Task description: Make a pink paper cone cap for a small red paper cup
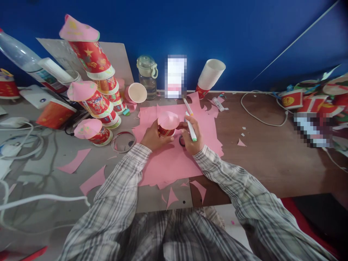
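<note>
My left hand [155, 137] is wrapped round a red paper cup [166, 132] that wears a cone-shaped pink paper top [168, 119]. In my right hand [195, 137] is a white marker [191, 129] with a green end toward me; fingers of this hand also reach near the cup's right side. Beneath both hands lies a stack of pink paper [168, 166]. A dark ring-shaped thing [182, 140], perhaps a scissors handle, shows partly beside my right hand. Another white marker [188, 107] with an orange end rests on the paper beyond.
Stacked red cups with pink tops [91, 59] stand at the left, near a tape roll [123, 141] and a tipped cup [137, 93]. Behind are a water bottle [147, 78], a lit screen [175, 77] and nested cups [210, 77]. Pink scraps [93, 180] and cables [43, 197] lie about.
</note>
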{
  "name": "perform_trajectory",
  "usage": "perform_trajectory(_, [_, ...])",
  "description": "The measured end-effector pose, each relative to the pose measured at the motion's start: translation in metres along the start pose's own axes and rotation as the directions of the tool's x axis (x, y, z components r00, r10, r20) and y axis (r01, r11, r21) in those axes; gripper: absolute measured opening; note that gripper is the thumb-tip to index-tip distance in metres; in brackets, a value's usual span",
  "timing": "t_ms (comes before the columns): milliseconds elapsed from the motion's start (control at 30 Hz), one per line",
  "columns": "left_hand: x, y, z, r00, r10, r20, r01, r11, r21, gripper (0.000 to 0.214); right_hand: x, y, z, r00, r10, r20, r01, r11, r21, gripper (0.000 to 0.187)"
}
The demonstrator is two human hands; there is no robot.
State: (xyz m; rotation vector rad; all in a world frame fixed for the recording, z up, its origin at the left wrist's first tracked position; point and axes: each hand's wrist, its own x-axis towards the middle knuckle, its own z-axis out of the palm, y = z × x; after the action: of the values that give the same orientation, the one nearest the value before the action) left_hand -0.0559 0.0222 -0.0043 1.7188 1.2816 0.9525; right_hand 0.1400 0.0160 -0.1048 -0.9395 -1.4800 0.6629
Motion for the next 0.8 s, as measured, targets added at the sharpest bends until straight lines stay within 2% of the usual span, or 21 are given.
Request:
perform_trajectory(100, [-0.001,0.000,0.006,0.995,-0.055,-0.089,0.070,0.982,0.177,0.080,0.000,0.001,0.000,1.000,-0.001,0.001,0.001,1.000,0.024,0.055])
perform_trajectory(200, [-0.001,0.001,0.009,0.986,-0.077,-0.150,0.115,0.959,0.260,0.072,0.001,0.000,0.000,0.999,-0.014,-0.029,0.015,1.000,0.024,0.053])
perform_trajectory(433, [0.000,-0.005,0.009,0.988,-0.068,-0.137,0.107,0.946,0.307,0.072,0.011,-0.002,-0.005,0.988,-0.007,-0.154,-0.005,0.997,-0.076,0.048])
perform_trajectory(567, [-0.002,-0.004,0.008,0.990,-0.015,-0.142,0.047,0.974,0.222,0.080,0.016,0.000,-0.008,0.982,-0.023,-0.190,0.006,0.996,-0.089,0.052])
perform_trajectory(633, [-0.003,-0.002,0.005,0.989,0.015,-0.149,0.008,0.988,0.154,0.077,0.017,0.001,-0.009,0.983,-0.022,-0.185,0.003,0.995,-0.100,0.055])
perform_trajectory(800, [-0.003,-0.002,-0.014,0.992,0.015,-0.123,-0.034,0.988,-0.153,0.070,0.019,-0.001,-0.012,0.979,-0.005,-0.203,-0.014,0.996,-0.091,0.058])
